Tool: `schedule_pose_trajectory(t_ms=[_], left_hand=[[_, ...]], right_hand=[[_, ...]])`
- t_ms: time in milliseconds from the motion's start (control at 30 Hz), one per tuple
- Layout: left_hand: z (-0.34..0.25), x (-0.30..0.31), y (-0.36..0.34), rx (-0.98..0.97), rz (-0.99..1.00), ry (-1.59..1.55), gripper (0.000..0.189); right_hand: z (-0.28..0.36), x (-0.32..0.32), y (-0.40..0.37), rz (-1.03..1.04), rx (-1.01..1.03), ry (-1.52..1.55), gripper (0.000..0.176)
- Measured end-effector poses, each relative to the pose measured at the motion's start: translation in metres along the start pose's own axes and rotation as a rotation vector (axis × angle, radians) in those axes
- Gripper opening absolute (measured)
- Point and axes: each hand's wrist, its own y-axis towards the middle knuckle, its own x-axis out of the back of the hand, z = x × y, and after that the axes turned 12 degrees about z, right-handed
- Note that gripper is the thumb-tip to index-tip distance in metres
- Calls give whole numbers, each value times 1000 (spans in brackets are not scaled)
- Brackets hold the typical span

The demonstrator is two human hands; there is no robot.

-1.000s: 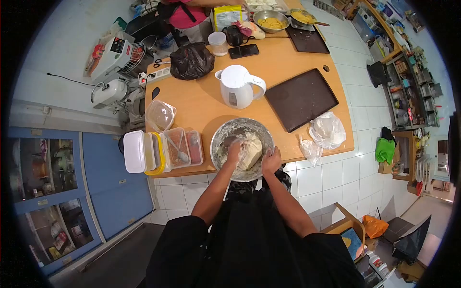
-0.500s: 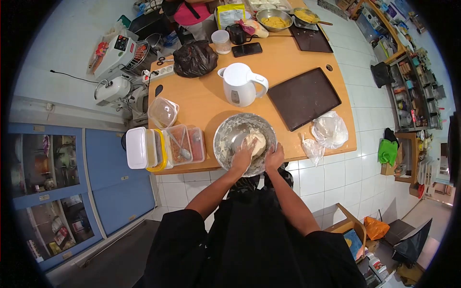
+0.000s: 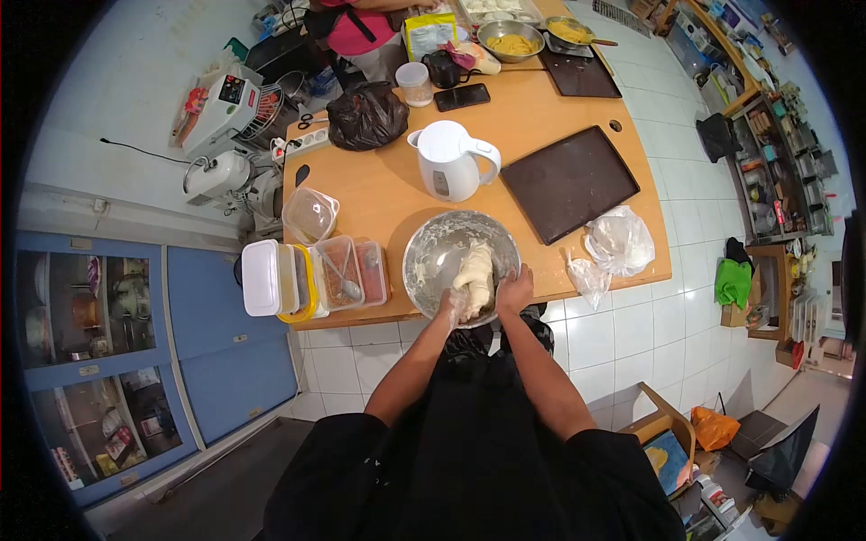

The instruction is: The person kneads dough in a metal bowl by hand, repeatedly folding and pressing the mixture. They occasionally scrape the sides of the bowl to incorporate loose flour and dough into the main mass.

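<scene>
A steel mixing bowl (image 3: 431, 243) with floury smears on its wall sits at the table's front edge. Inside it lies a pale lump of dough (image 3: 475, 272), stretched long from the middle of the bowl toward the near rim. My left hand (image 3: 453, 307) is at the near left of the bowl, its fingers closed on the near end of the dough. On the right, my right hand (image 3: 516, 290) grips the bowl's rim, thumb and fingers pressed around it.
Beyond the bowl stands a white kettle (image 3: 449, 162). Food containers (image 3: 338, 270) are at the left, a dark tray (image 3: 573, 185) and plastic bags (image 3: 620, 243) at the right. Behind are a black bag (image 3: 367, 115), a phone (image 3: 462, 96) and another person (image 3: 361, 29).
My left hand has drawn back toward the near rim from the middle of the bowl. The dough has gone from a rounded lump to a longer shape. My right hand stays at the rim.
</scene>
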Motion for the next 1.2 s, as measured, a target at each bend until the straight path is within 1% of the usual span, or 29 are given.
schedule_pose_trajectory(t_ms=[33, 67, 167, 267, 333, 367, 400, 500, 600, 633, 700, 767, 833, 933, 1033, 1067, 1167, 1200], left_hand=[[-6, -6, -12, 61, 41, 5, 28], [-16, -16, -27, 64, 27, 211, 27], [-29, -21, -49, -74, 102, 407, 41], [-49, -27, -82, -173, 117, 529, 63], [-37, -12, -83, -447, -17, 858, 73], [-31, -4, -81, -585, -86, 1020, 78], [-63, -21, -122, -632, -119, 1007, 79], [-84, -28, -135, -763, -94, 794, 64], [-111, -44, -137, -432, -127, 1252, 45], [-108, -43, -124, -519, -182, 1377, 41], [-87, -34, -73, -702, -288, 1627, 34], [-70, -30, -24, -712, -313, 1646, 32], [-68, -37, -2, -692, -349, 1672, 32], [-52, -43, 14, -656, -403, 1568, 30], [-30, -19, 21, -795, -388, 1657, 23], [-27, -12, 29, -805, -349, 1550, 21], [-34, 10, 63, -712, -321, 1370, 20], [-41, 9, 71, -615, -455, 1322, 19]], right_hand=[[0, 0, 0, 11, -6, -5, 18], [-2, -1, 0, 2, 4, -12, 18], [-6, -3, -1, -3, 27, -26, 17], [-9, 2, -6, 21, 58, -20, 17], [-11, 4, -8, 30, 112, -11, 18], [-12, 4, -8, 35, 108, -22, 19], [-12, 4, -7, 41, 105, -32, 19], [-10, 6, -11, 121, 116, -14, 21], [-7, 16, -11, 185, 144, -2, 23], [-6, 16, -12, 204, 155, -1, 23], [-6, 13, -12, 185, 154, -11, 24], [-12, 8, -11, 169, 159, -22, 25], [-13, 5, -10, 157, 168, -26, 25], [-13, 5, -10, 192, 125, -35, 25], [-11, 2, -10, 87, 179, -14, 25], [-13, 3, -7, 105, 171, -5, 25], [-7, 9, -17, 174, 144, 18, 26], [-6, 10, -16, 189, 141, 17, 27]])
